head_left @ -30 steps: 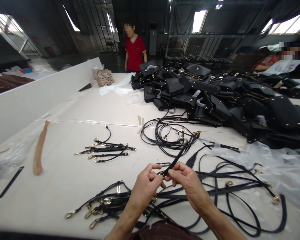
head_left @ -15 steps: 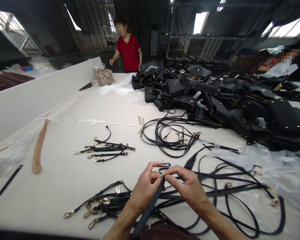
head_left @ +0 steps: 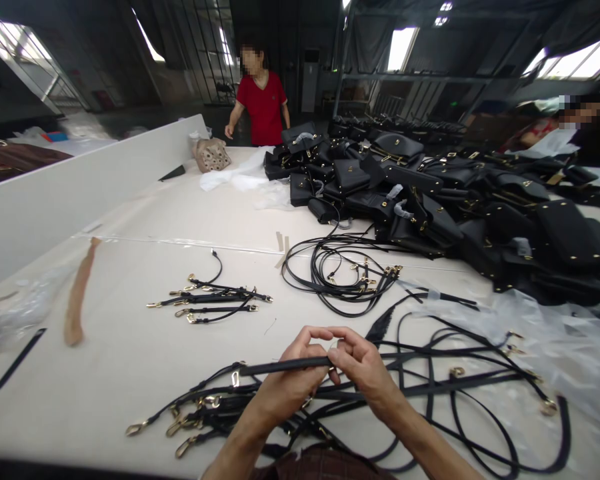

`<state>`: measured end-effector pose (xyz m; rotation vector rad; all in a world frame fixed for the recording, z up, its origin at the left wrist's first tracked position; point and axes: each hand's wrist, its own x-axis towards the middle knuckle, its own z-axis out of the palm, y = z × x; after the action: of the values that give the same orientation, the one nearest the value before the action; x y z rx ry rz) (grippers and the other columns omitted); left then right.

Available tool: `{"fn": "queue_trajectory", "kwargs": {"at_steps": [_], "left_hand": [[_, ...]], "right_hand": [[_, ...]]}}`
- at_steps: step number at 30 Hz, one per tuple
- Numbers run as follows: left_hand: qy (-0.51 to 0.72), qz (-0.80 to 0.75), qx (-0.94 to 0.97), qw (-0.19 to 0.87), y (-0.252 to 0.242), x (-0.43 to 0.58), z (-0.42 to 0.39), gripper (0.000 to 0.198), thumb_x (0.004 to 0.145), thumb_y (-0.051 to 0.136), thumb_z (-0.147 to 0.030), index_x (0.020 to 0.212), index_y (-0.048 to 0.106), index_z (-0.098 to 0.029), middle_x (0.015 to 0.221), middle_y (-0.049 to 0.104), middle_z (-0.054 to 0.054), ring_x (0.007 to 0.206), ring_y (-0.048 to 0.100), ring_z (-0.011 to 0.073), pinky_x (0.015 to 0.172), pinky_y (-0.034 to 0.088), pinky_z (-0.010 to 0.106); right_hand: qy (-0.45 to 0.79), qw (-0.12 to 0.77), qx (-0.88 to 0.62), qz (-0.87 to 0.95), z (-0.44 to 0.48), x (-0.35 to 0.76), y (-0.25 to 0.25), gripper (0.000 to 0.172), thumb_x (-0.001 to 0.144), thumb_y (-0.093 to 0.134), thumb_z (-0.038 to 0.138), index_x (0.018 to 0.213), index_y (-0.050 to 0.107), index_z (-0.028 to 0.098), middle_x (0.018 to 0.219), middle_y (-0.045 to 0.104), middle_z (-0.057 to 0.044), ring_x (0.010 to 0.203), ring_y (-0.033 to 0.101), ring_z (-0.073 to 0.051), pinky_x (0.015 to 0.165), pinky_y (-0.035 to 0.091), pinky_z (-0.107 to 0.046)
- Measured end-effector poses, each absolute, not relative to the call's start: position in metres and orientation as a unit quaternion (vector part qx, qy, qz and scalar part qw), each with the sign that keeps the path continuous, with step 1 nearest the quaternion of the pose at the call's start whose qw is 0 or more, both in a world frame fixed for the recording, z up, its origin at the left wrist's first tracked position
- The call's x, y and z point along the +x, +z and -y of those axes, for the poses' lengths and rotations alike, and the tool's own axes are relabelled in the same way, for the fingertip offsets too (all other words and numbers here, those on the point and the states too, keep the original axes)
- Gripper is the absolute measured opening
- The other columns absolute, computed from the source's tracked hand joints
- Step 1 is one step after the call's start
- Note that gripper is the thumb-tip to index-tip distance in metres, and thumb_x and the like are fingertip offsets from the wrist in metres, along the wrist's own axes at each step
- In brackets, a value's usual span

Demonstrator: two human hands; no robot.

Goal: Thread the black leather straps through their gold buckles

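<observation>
My left hand (head_left: 287, 380) and my right hand (head_left: 363, 373) meet near the table's front edge, both pinching one short black strap (head_left: 280, 366). The strap lies level and sticks out to the left past my left hand. Its right end is hidden between my fingertips. Beneath my hands lies a tangle of black straps with gold clasps (head_left: 205, 410). Long thin black straps (head_left: 460, 380) spread to the right of them.
A small bundle of short clasped straps (head_left: 210, 300) lies ahead on the left, and a coil of long straps (head_left: 340, 273) sits in the middle. Black handbags (head_left: 430, 200) are piled at the back right. Clear plastic (head_left: 545, 333) covers the right. A person in red (head_left: 263, 100) stands at the table's far end.
The strap has swung from pointing down toward me to lying level and pointing left. My hands stayed together. The person in red has shifted slightly at the far end.
</observation>
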<state>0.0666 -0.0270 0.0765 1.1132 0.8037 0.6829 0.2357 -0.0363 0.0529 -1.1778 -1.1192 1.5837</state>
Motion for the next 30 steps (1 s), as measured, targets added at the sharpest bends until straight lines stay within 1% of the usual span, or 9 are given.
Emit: {"fn": "queue_trajectory", "kwargs": {"at_steps": [4, 8, 12, 14, 15, 19, 24, 26, 30], "left_hand": [[0.311, -0.387, 0.582, 0.644, 0.077, 0.067, 0.026, 0.027, 0.091, 0.056, -0.038, 0.107, 0.046, -0.018, 0.081, 0.065, 0.001, 0.061, 0.048, 0.0100, 0.056, 0.034, 0.022], [0.275, -0.422, 0.618, 0.604, 0.073, 0.068, 0.025, 0.021, 0.090, 0.053, -0.027, 0.107, 0.043, -0.020, 0.075, 0.068, -0.001, 0.063, 0.053, 0.0125, 0.058, 0.037, 0.023], [0.273, -0.440, 0.611, 0.598, 0.070, 0.068, 0.025, 0.018, 0.086, 0.049, -0.017, 0.103, 0.046, -0.020, 0.071, 0.069, -0.003, 0.057, 0.048, 0.0111, 0.057, 0.035, 0.022], [0.269, -0.443, 0.597, 0.612, 0.070, 0.069, 0.026, 0.008, 0.086, 0.049, -0.019, 0.094, 0.049, -0.020, 0.071, 0.070, -0.002, 0.052, 0.044, 0.0097, 0.053, 0.033, 0.022], [0.268, -0.446, 0.586, 0.621, 0.070, 0.069, 0.026, 0.003, 0.087, 0.050, -0.022, 0.089, 0.050, -0.019, 0.070, 0.070, -0.001, 0.050, 0.043, 0.0092, 0.052, 0.032, 0.021], [0.292, -0.488, 0.544, 0.616, 0.068, 0.066, 0.025, 0.020, 0.086, 0.056, -0.035, 0.077, 0.055, -0.017, 0.066, 0.065, 0.000, 0.045, 0.041, 0.0081, 0.047, 0.032, 0.021], [0.276, -0.512, 0.565, 0.585, 0.066, 0.056, 0.022, 0.025, 0.084, 0.058, -0.037, 0.095, 0.069, -0.017, 0.074, 0.063, 0.000, 0.046, 0.049, 0.0093, 0.048, 0.039, 0.022], [0.260, -0.504, 0.576, 0.589, 0.064, 0.053, 0.021, 0.025, 0.084, 0.057, -0.036, 0.094, 0.071, -0.018, 0.080, 0.064, 0.001, 0.047, 0.050, 0.0092, 0.049, 0.040, 0.023], [0.245, -0.502, 0.552, 0.619, 0.060, 0.048, 0.021, 0.025, 0.084, 0.058, -0.038, 0.090, 0.069, -0.017, 0.063, 0.058, -0.002, 0.050, 0.052, 0.0112, 0.051, 0.040, 0.022]], "right_hand": [[0.622, 0.413, -0.476, 0.464, 0.033, 0.240, 0.060, 0.023, 0.083, 0.068, 0.038, 0.084, 0.068, 0.016, 0.068, 0.060, 0.000, 0.065, 0.056, -0.016, 0.064, 0.043, -0.029], [0.518, 0.403, -0.493, 0.571, 0.028, 0.245, 0.066, 0.016, 0.082, 0.067, 0.029, 0.071, 0.067, 0.018, 0.086, 0.062, -0.004, 0.086, 0.058, -0.021, 0.080, 0.043, -0.032], [0.428, 0.387, -0.496, 0.649, 0.023, 0.245, 0.076, 0.013, 0.083, 0.060, 0.019, 0.070, 0.061, 0.020, 0.083, 0.061, -0.002, 0.084, 0.058, -0.019, 0.081, 0.042, -0.031], [0.418, 0.389, -0.502, 0.650, 0.021, 0.245, 0.081, 0.015, 0.082, 0.059, 0.018, 0.068, 0.057, 0.020, 0.081, 0.060, -0.001, 0.082, 0.057, -0.018, 0.080, 0.042, -0.030], [0.423, 0.391, -0.506, 0.642, 0.020, 0.245, 0.082, 0.016, 0.082, 0.059, 0.019, 0.067, 0.056, 0.020, 0.081, 0.059, -0.001, 0.081, 0.056, -0.018, 0.079, 0.042, -0.030], [0.475, 0.412, -0.546, 0.554, 0.017, 0.255, 0.078, 0.018, 0.084, 0.063, 0.032, 0.072, 0.060, 0.019, 0.078, 0.058, 0.000, 0.075, 0.054, -0.017, 0.073, 0.042, -0.028], [0.493, 0.435, -0.604, 0.452, 0.015, 0.280, 0.060, 0.024, 0.082, 0.067, 0.041, 0.076, 0.063, 0.018, 0.074, 0.060, -0.001, 0.076, 0.055, -0.019, 0.074, 0.042, -0.030], [0.483, 0.441, -0.614, 0.442, 0.014, 0.287, 0.054, 0.026, 0.081, 0.067, 0.043, 0.076, 0.062, 0.018, 0.073, 0.060, -0.001, 0.076, 0.055, -0.019, 0.076, 0.043, -0.031], [0.451, 0.448, -0.637, 0.435, 0.005, 0.297, 0.040, 0.037, 0.083, 0.060, 0.052, 0.068, 0.061, 0.019, 0.074, 0.061, -0.004, 0.079, 0.058, -0.023, 0.081, 0.045, -0.036]]}}
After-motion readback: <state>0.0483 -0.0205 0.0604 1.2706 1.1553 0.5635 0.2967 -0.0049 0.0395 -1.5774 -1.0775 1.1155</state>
